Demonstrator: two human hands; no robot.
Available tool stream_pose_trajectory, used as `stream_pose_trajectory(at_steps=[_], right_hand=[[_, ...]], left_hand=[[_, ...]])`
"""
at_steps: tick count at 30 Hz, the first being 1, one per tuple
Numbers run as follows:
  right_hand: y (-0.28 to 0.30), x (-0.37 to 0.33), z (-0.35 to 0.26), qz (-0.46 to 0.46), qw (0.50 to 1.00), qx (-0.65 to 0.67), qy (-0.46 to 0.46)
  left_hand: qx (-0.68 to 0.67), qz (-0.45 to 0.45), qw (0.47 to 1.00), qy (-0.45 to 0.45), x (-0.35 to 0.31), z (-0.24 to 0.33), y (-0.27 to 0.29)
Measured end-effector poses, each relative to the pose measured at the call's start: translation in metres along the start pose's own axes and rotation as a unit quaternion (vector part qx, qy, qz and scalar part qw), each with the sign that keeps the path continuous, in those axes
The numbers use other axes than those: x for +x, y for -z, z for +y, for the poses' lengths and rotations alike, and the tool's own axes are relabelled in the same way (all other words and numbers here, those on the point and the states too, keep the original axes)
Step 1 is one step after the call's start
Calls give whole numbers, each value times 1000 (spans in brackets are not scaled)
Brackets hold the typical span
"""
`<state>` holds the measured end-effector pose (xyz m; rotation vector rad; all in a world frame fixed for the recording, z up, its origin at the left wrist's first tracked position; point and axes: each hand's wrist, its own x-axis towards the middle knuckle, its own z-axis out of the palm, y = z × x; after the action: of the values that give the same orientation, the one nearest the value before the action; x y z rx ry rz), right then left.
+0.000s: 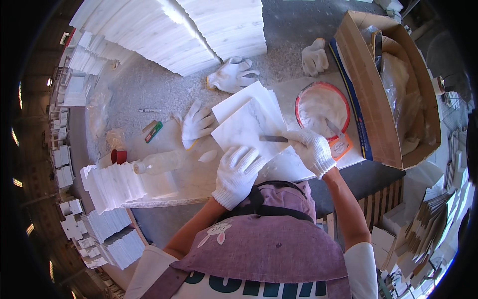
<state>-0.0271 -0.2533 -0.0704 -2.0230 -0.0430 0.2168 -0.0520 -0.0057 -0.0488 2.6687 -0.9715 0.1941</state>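
A white marble tile with faint grey veins (pixel 244 124) lies in front of me, with another white tile (pixel 251 97) partly under it. My right hand (pixel 311 149), in a white knit glove, is closed round a putty knife (pixel 274 139); its flat dark blade lies over the tile's right part. The handle is hidden in the glove. My left hand (pixel 240 169), gloved too, rests on the tile's near left edge with fingers stretched out. Right of the tiles stands a red-rimmed round tub (pixel 322 88) of white filler, with a second flat-bladed tool (pixel 334 127) leaning in it.
Loose white gloves (pixel 233 75) lie beyond the tiles. Tall tile stacks (pixel 164 37) stand at the back. A cardboard box with plastic bags (pixel 366 89) borders the right side. A clear bottle (pixel 158 163), a red cup (pixel 119 156) and a green cutter-like object (pixel 154 131) sit left.
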Motion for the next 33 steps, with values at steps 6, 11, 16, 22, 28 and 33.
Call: stream_pose_trajectory(at_steps=[6, 11, 16, 22, 28, 33], right_hand=[[35, -18, -6, 194, 980, -8, 31], [64, -31, -27, 128, 943, -292, -101], [53, -15, -23, 14, 910, -400, -108], [83, -11, -96, 13, 928, -309, -207], [41, 30, -106, -14, 979, -180, 95], [-56, 100, -121, -111, 941, -131, 292]], left_hand=[[-12, -11, 1000, 5, -1, -1, 1], [-17, -17, 1000, 14, -2, -2, 4], [-38, -24, 999, 25, 1, -2, 5], [-82, 77, 989, 92, -33, -8, 22], [-113, 118, 952, 260, -71, -9, 36], [-191, 157, 834, 493, -102, -14, 49]])
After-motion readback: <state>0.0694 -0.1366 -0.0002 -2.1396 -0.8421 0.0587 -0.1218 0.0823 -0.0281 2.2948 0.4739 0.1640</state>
